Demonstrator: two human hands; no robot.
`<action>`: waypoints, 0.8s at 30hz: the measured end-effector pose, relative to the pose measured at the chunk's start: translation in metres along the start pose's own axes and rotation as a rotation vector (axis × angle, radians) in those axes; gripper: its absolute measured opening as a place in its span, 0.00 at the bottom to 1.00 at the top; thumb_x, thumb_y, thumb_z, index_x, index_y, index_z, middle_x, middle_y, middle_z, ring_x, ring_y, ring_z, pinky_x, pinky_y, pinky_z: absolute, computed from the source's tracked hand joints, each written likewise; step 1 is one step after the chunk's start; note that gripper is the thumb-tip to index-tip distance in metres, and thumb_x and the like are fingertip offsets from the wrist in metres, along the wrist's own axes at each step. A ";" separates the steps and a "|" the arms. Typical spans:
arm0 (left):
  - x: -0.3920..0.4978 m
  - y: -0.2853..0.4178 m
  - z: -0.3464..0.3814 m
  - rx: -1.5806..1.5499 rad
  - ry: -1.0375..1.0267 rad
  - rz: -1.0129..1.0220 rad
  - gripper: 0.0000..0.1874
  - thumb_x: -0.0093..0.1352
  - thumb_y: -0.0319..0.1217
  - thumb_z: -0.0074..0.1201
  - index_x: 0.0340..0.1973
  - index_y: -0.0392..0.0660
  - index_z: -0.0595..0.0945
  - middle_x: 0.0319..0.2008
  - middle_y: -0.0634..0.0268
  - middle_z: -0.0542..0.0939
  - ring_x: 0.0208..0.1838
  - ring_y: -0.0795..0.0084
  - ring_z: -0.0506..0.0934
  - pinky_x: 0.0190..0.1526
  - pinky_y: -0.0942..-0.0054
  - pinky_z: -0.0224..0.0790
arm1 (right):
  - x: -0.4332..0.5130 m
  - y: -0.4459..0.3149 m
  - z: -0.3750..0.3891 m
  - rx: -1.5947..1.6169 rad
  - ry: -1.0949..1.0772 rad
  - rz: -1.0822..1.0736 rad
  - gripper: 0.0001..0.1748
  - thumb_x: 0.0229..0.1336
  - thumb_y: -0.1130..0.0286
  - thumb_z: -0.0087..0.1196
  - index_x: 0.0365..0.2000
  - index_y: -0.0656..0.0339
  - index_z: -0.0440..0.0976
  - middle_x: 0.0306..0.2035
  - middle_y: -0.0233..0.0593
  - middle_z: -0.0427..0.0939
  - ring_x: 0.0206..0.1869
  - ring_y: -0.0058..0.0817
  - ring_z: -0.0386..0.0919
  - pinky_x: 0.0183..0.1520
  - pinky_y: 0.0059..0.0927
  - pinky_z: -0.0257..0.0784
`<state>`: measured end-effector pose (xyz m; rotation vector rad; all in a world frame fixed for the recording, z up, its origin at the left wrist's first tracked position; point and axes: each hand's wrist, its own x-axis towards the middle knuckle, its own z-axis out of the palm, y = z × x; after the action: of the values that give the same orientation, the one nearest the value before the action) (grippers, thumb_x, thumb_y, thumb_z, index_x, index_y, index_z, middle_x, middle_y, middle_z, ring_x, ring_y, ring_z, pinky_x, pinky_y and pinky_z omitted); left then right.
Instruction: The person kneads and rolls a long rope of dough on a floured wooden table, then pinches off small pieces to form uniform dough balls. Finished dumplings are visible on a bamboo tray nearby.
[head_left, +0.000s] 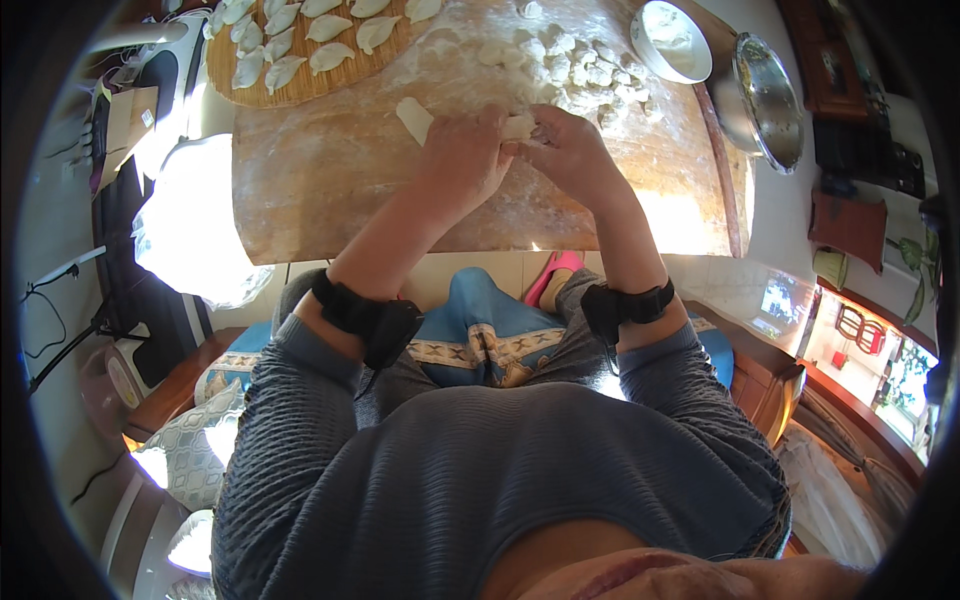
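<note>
Over a floured wooden board (322, 172), my left hand (469, 154) is closed around a roll of pale dough (414, 120), one end of which sticks out to the left. Close beside it, my right hand (570, 150) has its fingertips at the other end of the dough, between the two hands. How firmly the right fingers pinch it is partly hidden. Beyond the right hand, many small floured dough pieces (585, 67) lie on the board. Shaped dumplings (330, 57) sit in rows on a round bamboo tray (225, 79) at the upper left.
A white bowl of flour (671, 41) stands at the board's upper right, beside a metal bowl (787, 112) with some contents. A long brown wooden rod or strip (720, 165) runs along the right edge. A white plastic bag (199, 217) is left of the board.
</note>
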<state>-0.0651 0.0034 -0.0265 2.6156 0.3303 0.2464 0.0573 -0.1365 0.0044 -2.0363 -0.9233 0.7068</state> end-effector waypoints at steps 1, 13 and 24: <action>0.001 0.002 0.001 -0.024 0.014 0.007 0.19 0.67 0.36 0.61 0.49 0.40 0.74 0.29 0.53 0.83 0.38 0.49 0.83 0.48 0.51 0.70 | -0.001 -0.004 0.000 -0.024 -0.012 0.041 0.30 0.52 0.64 0.69 0.53 0.67 0.75 0.43 0.52 0.84 0.44 0.37 0.84 0.46 0.37 0.78; 0.006 0.005 0.019 0.123 0.001 0.047 0.09 0.59 0.33 0.61 0.32 0.44 0.81 0.25 0.58 0.84 0.32 0.55 0.84 0.38 0.56 0.70 | -0.012 -0.015 0.018 -0.376 0.310 -0.339 0.16 0.47 0.72 0.62 0.39 0.61 0.76 0.33 0.53 0.79 0.37 0.53 0.80 0.41 0.49 0.77; 0.013 0.007 0.010 0.133 -0.018 -0.118 0.21 0.64 0.49 0.64 0.36 0.43 0.81 0.29 0.57 0.84 0.36 0.55 0.83 0.41 0.57 0.72 | -0.028 -0.028 -0.045 0.004 -0.126 0.016 0.13 0.52 0.67 0.67 0.34 0.64 0.79 0.26 0.38 0.75 0.31 0.18 0.72 0.34 0.26 0.70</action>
<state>-0.0493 -0.0039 -0.0300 2.7152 0.5093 0.1655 0.0634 -0.1655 0.0569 -2.0155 -0.9771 0.8526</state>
